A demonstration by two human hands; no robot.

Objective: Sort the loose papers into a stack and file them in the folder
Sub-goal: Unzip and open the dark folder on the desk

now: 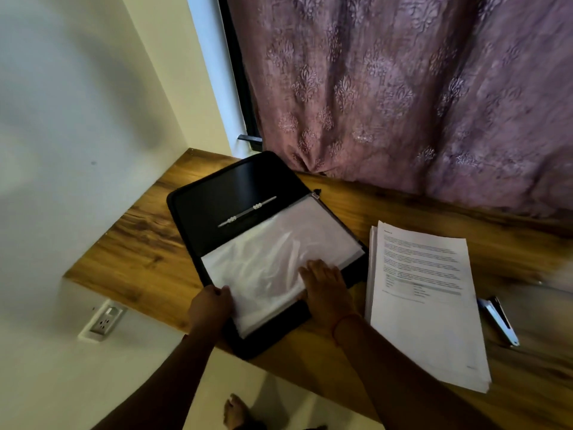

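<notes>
A black zip folder (217,193) lies open on the wooden desk (139,252), its metal clip bar showing on the upper half. Clear plastic sleeves (273,252) fill its lower half. My left hand (210,308) grips the near left corner of the sleeves, fingers curled over their edge. My right hand (325,287) rests flat on the sleeves near their right side, fingers straight. A stack of printed white papers (428,305) lies on the desk to the right of the folder, apart from both hands.
A stapler-like black and silver tool (499,321) lies right of the papers. A mauve patterned curtain (403,88) hangs behind the desk. A wall socket (105,319) sits below the desk's left edge. The folder's near corner overhangs the desk's front edge.
</notes>
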